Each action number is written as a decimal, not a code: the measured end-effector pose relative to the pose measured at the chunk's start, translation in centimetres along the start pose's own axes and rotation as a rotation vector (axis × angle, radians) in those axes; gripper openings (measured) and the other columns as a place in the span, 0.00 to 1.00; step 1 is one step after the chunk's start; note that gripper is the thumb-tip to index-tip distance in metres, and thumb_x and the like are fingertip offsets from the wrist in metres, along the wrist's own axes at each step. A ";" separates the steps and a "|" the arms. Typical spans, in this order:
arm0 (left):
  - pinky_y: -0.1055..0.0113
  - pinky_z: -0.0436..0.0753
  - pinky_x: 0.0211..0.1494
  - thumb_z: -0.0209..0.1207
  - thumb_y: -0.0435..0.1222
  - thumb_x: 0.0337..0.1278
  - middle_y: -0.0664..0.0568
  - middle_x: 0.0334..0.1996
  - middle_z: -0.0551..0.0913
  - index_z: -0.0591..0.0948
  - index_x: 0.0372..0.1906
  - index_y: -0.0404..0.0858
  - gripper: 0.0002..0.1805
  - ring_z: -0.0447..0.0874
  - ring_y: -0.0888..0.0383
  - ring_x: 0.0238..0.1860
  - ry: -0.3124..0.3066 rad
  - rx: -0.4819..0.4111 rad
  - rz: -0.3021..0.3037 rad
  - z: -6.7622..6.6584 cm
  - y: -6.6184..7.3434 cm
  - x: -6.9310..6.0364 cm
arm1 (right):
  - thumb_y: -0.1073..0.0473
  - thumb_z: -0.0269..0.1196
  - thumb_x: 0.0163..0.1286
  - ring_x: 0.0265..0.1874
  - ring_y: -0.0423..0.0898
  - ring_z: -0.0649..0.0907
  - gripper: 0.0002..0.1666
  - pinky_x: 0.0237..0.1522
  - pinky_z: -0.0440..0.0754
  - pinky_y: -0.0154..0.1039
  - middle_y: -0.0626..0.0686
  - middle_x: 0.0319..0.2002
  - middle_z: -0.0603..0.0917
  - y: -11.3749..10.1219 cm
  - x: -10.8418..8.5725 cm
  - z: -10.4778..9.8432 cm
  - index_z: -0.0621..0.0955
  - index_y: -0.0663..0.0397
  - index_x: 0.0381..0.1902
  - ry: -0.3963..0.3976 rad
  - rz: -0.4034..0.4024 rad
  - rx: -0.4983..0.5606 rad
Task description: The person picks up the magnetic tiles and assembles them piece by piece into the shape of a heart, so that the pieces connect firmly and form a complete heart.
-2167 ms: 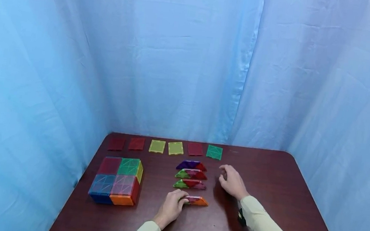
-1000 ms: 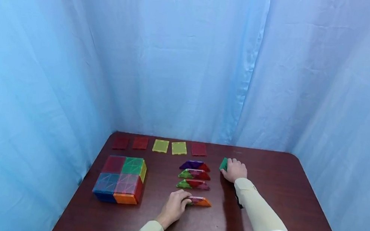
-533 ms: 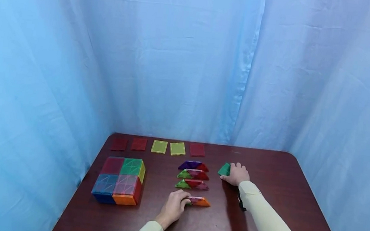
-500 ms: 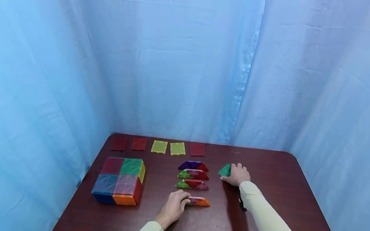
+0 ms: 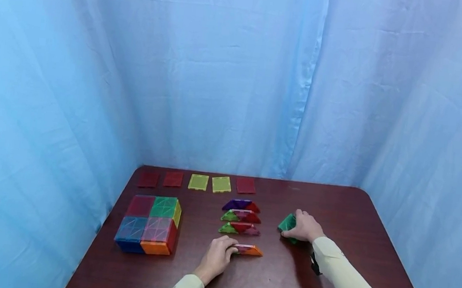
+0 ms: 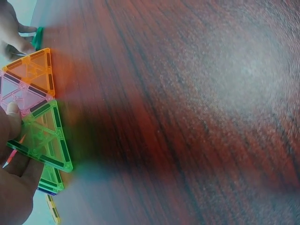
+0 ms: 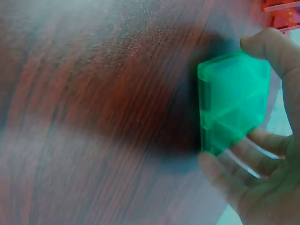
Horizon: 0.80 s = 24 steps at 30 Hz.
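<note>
My left hand (image 5: 215,257) pinches the left end of an upright strip of triangular magnetic tiles (image 5: 251,250). In the left wrist view the strip has a green triangle (image 6: 44,136), a pink one (image 6: 18,91) and an orange one (image 6: 35,72), with the thumb over the near side. To the right, my right hand (image 5: 308,228) grips a green square magnetic tile (image 5: 287,222). The right wrist view shows thumb and fingers on opposite edges of that green tile (image 7: 232,105), which is tilted close to the tabletop and slightly blurred.
Behind the held strip stand three similar strips, the nearest being green, red and pink (image 5: 240,229). A block of coloured square tiles (image 5: 148,224) sits at the left. Red and yellow square tiles (image 5: 198,182) lie along the back edge of the table (image 5: 327,196). Blue curtains (image 5: 228,92) surround it.
My right hand has taken the green square tile from the right end of the back row and brought it nearer and to the right. The left hand keeps its hold on the strip.
</note>
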<state>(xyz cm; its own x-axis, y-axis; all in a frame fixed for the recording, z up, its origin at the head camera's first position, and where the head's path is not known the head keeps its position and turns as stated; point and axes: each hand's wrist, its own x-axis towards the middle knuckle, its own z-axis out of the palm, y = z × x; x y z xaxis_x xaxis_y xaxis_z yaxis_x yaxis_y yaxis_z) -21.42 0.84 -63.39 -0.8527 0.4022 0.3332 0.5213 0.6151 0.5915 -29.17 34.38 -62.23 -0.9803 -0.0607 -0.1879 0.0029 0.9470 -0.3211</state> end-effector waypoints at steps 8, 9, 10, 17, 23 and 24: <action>0.70 0.84 0.39 0.68 0.33 0.60 0.55 0.33 0.86 0.89 0.39 0.41 0.04 0.84 0.63 0.34 0.022 0.030 0.015 0.3 -0.1 0.2 | 0.39 0.77 0.53 0.50 0.53 0.79 0.54 0.50 0.82 0.56 0.61 0.59 0.77 -0.3 -2.1 0.5 0.69 0.62 0.69 0.008 -0.150 0.114; 0.70 0.84 0.39 0.68 0.34 0.60 0.55 0.33 0.86 0.89 0.39 0.41 0.04 0.84 0.64 0.34 0.019 0.031 0.014 0.3 -0.1 0.2 | 0.39 0.77 0.53 0.51 0.52 0.79 0.54 0.51 0.82 0.55 0.60 0.60 0.77 -0.4 -2.3 0.7 0.69 0.61 0.70 0.010 -0.167 0.121; 0.70 0.83 0.39 0.68 0.33 0.60 0.55 0.33 0.87 0.89 0.39 0.41 0.04 0.84 0.64 0.34 0.017 0.033 0.016 0.4 0.0 0.2 | 0.39 0.77 0.53 0.52 0.52 0.79 0.54 0.51 0.82 0.54 0.60 0.61 0.77 -0.5 -2.6 0.8 0.70 0.60 0.70 0.013 -0.187 0.131; 0.71 0.83 0.39 0.68 0.33 0.60 0.56 0.33 0.87 0.89 0.39 0.42 0.04 0.84 0.65 0.35 -0.003 0.033 0.017 1.0 0.5 0.2 | 0.41 0.78 0.53 0.54 0.50 0.79 0.53 0.50 0.83 0.48 0.55 0.59 0.77 -1.5 -4.0 1.6 0.69 0.57 0.70 -0.031 -0.278 0.252; 0.74 0.81 0.37 0.67 0.34 0.60 0.57 0.32 0.86 0.89 0.40 0.42 0.05 0.82 0.68 0.33 -0.021 0.021 0.016 1.2 0.8 0.4 | 0.44 0.79 0.53 0.57 0.51 0.79 0.51 0.52 0.84 0.50 0.53 0.60 0.77 -2.9 -4.6 1.9 0.68 0.52 0.70 -0.105 -0.291 0.333; 0.74 0.81 0.37 0.67 0.34 0.61 0.56 0.32 0.86 0.89 0.40 0.42 0.05 0.82 0.68 0.33 -0.022 0.018 0.018 1.2 0.9 0.4 | 0.44 0.79 0.53 0.57 0.52 0.79 0.51 0.53 0.84 0.51 0.53 0.60 0.77 -3.2 -4.6 2.0 0.68 0.52 0.70 -0.116 -0.298 0.337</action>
<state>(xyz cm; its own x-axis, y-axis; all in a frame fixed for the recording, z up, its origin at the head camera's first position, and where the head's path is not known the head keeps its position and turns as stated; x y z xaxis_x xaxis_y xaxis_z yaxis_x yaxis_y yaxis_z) -21.22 2.40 -63.63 -0.8426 0.4279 0.3270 0.5368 0.6196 0.5726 -24.29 31.05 -62.17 -0.9197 -0.3679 -0.1375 -0.1931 0.7284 -0.6574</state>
